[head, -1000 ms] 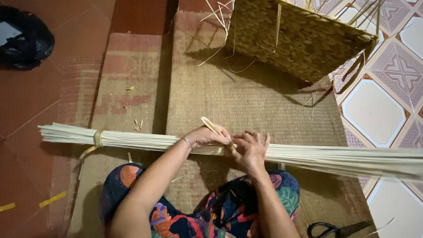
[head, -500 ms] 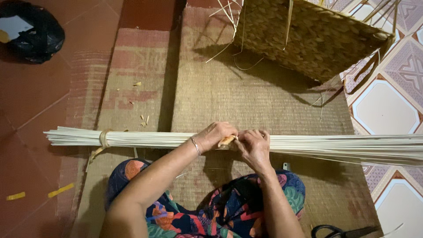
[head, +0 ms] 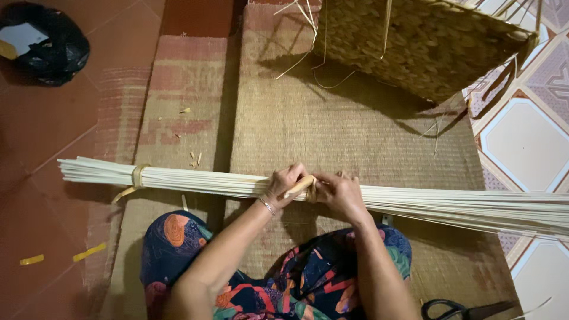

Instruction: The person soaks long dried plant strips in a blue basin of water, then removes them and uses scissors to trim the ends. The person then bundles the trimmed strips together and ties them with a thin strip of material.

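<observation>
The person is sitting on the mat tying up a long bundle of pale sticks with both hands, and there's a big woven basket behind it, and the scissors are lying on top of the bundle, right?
Not quite. The scissors lie on the mat by the person's knee, not on the bundle of pale sticks. The head view shows it. The rest holds: left hand and right hand work at the bundle, and the woven basket is behind it.

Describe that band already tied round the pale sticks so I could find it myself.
Start at the long bundle of pale sticks lying across the woven mat. Follow it away from the hands toward its end near the red floor. There a tan strip wraps the bundle, its loose tail trailing; no other tie is visible there.
</observation>
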